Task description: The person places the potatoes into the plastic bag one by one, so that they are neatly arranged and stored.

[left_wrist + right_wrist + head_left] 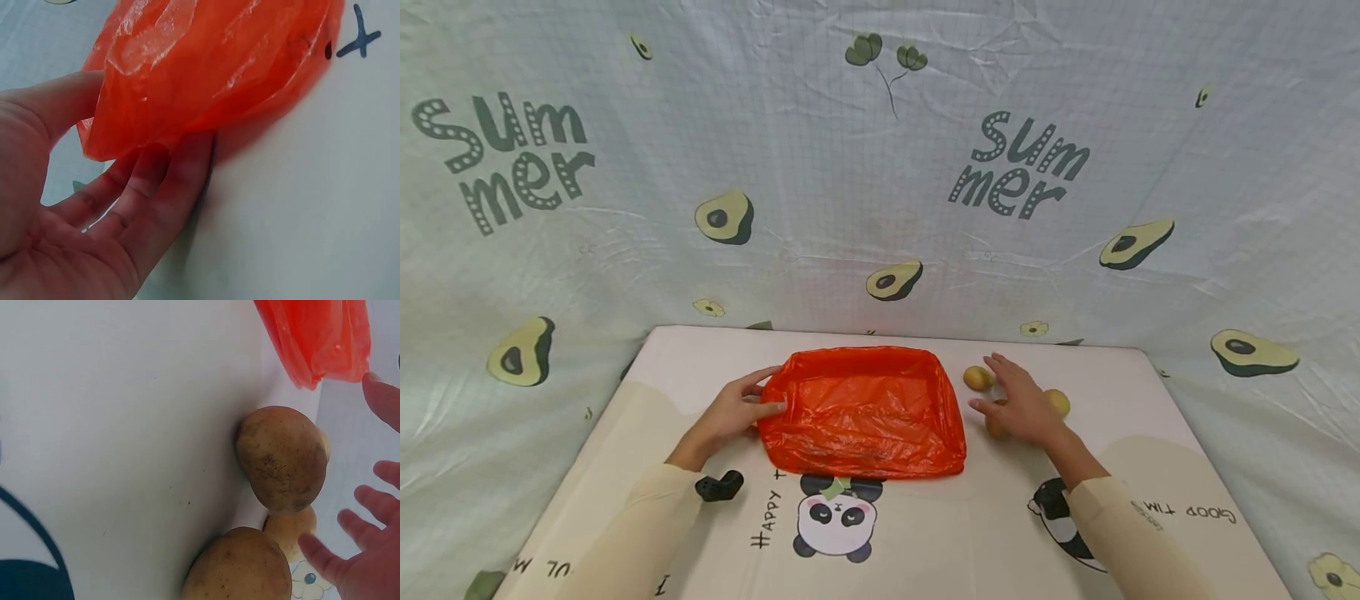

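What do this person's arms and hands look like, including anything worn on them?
Both the left hand and the right hand are bare, without gloves; I see no rings. The left sleeve and right sleeve are pale beige, long, and stop short of the hands.

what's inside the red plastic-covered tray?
Inside the tray, only wrinkled red plastic shows, no loose items. The opaque-looking film hides whatever is beneath it, so that can't be told. The potatoes sit outside, beside it.
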Available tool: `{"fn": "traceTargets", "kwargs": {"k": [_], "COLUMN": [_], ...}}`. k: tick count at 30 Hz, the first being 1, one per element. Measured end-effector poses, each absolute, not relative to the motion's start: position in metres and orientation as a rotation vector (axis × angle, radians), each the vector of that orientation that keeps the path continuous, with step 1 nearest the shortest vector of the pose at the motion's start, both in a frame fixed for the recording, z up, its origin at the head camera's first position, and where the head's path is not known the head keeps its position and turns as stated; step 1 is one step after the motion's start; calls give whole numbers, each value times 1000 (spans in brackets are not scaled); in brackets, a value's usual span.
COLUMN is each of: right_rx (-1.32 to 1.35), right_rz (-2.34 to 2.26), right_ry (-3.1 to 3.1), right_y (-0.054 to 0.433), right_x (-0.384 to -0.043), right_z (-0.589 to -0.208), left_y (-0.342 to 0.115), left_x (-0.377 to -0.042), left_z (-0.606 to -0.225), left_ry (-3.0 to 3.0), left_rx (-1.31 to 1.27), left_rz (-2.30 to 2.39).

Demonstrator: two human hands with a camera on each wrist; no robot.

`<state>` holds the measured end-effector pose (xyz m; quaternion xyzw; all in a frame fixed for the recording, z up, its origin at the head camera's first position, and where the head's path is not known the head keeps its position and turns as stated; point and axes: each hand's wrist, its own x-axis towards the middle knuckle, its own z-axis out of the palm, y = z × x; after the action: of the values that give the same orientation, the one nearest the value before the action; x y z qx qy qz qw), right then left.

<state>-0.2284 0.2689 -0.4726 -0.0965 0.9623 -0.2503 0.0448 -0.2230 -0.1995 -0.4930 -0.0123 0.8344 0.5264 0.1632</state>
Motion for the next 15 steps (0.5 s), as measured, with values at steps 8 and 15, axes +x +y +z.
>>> {"fn": "traceTargets", "kwargs": {"k": [8, 15], "right_rx": [-201, -110], "right_rz": [-908, -988], "right_ry": [2870, 2806], "right_y": [269, 267], "right_x": [-241, -252], "right_z": [-477, -482], "left_y": [-204, -207], "left_x": [-223, -222], "left_z": [-499, -503], "left_ry": [2333, 2332], "left_rx": [-14, -7], "left_rz": [1530, 1552]}}
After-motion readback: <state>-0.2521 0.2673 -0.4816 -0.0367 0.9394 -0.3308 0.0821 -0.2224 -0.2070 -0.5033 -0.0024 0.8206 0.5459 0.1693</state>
